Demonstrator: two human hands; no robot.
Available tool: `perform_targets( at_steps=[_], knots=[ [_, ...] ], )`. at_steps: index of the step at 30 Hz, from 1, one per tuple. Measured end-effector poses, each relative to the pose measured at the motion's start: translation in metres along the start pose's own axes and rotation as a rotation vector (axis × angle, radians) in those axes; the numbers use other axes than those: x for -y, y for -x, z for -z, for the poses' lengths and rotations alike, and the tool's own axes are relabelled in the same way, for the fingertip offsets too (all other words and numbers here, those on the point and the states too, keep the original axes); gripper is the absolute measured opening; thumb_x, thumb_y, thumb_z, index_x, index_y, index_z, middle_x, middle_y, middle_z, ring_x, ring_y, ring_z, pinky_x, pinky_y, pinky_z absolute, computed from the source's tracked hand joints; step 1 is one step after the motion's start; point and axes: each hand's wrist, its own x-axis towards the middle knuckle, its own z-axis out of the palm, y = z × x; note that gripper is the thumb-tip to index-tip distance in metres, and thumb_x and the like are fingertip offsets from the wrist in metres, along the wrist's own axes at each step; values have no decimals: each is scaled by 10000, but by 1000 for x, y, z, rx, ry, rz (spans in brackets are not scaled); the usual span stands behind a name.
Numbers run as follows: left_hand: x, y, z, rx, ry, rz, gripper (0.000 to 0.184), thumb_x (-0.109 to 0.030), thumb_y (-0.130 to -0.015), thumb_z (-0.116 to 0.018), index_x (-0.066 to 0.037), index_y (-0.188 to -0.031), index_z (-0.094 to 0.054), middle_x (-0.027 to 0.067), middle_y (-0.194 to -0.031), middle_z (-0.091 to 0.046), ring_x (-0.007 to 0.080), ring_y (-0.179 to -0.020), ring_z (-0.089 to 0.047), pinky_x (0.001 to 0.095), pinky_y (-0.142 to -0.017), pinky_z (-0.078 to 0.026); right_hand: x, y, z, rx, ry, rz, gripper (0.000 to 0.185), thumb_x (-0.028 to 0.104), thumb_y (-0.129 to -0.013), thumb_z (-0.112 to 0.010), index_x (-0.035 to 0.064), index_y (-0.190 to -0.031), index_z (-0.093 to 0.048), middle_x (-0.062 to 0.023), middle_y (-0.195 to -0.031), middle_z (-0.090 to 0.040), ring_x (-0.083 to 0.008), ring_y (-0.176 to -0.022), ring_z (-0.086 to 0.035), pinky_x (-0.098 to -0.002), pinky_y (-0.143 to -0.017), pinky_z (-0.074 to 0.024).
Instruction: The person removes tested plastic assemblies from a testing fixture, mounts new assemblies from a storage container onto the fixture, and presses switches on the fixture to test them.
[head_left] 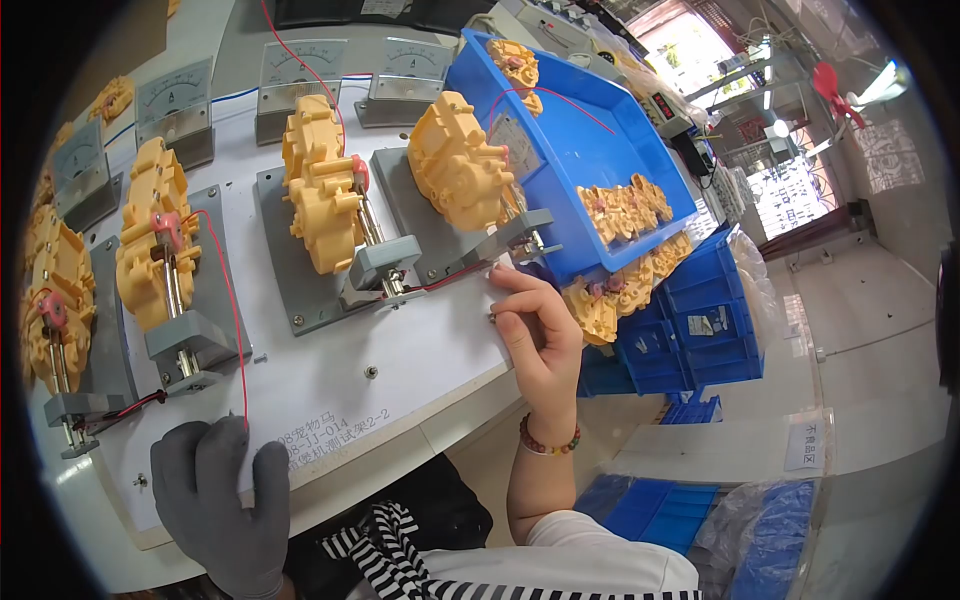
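Observation:
My left hand [215, 510], in a grey glove, lies over the white board's near edge, thumb apart from its fingers. A red wire [238, 330] hangs down to the glove from a pink part on a yellow plastic gearbox-like casing [155, 240]. My bare right hand [545, 345] has thumb and index finger close together at a small metal toggle switch [492, 318] on the board's right side. Above it, a yellow casing [458, 165] sits on a grey fixture; another casing [320, 190] stands left of it. A further casing [58, 290] is at far left.
Analog meters [300, 85] line the back of the board [330, 395]. Another small metal switch [371, 372] protrudes from it. On the right, a blue bin [590, 130] holds several yellow casings; more casings [620, 290] lie below it, above stacked blue crates [700, 325].

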Motion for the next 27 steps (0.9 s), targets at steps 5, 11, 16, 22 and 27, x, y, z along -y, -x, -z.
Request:
perform_targets(
  at_steps=[5, 11, 16, 22, 27],
  knots=[
    [-3, -2, -4, -64, 5, -13, 309, -101, -636, -719, -39, -908, -587, 131, -839, -521, 309, -744, -523, 408, -639, -411, 27, 3, -14, -211, 379, 83, 133, -10, -747, -656, -7, -877, -628, -149, -1043, -612, -240, -944, -594, -317, -806, -466],
    [-2, -2, -5, -67, 4, -12, 304, -92, -635, -720, -41, -902, -584, 127, -836, -521, 308, -750, -525, 410, -646, -412, 67, -1, -56, 112, 349, 346, 194, -8, -640, -702, 33, -816, -632, -79, -850, -584, -238, -740, -552, -323, -649, -448],
    [-4, -4, 0, -40, -19, -23, 304, -90, -637, -720, -40, -904, -583, 130, -846, -525, 313, -757, -528, 411, -651, -414, 59, -7, -76, 137, 316, 359, 159, -2, -643, -705, 40, -735, -582, -65, -720, -517, -248, -662, -506, -329, -591, -414],
    [-2, -3, -1, -39, -7, -39, 323, -93, -635, -723, -35, -921, -586, 140, -848, -527, 316, -747, -529, 412, -642, -416, 62, -7, -76, 158, 288, 331, 144, -10, -659, -692, 44, -717, -572, -61, -693, -493, -241, -642, -490, -328, -574, -399],
    [-1, -3, -1, -36, -10, -48, 331, -91, -634, -720, -30, -931, -588, 143, -848, -528, 315, -747, -529, 410, -638, -417, 65, -13, -60, 302, 138, 228, 128, -6, -692, -692, 29, -780, -606, -72, -716, -530, -250, -661, -523, -334, -590, -419]
  ],
)
